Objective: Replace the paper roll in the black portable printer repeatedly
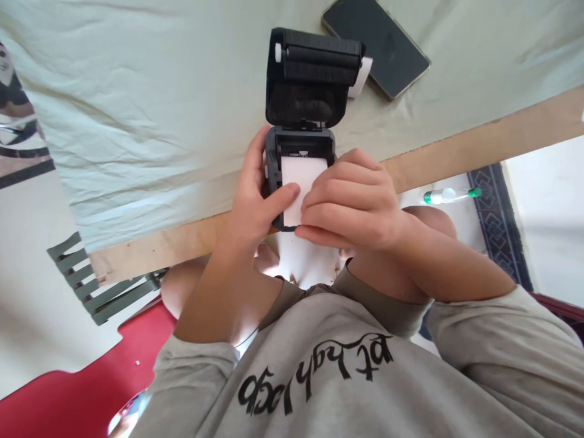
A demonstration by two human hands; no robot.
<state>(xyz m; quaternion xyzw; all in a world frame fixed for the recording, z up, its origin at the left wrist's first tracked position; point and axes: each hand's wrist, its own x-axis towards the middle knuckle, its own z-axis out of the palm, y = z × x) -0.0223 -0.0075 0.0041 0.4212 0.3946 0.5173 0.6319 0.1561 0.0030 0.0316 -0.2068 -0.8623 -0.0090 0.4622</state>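
Table; shirt lettering unreadable; hands on printer.

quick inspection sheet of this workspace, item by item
surface: table edge under a pale green cloth, creased.
job's things: small black printer at the table edge, lid open and tilted back; white paper in its bay.
clutter: dark phone lying flat behind the printer.
hands: left hand grips the printer's side, thumb on the paper; right hand presses fingers on the paper.
cables: nothing seen.
surroundings: white floor, a green-tipped tube on it, patterned rug, red seat.
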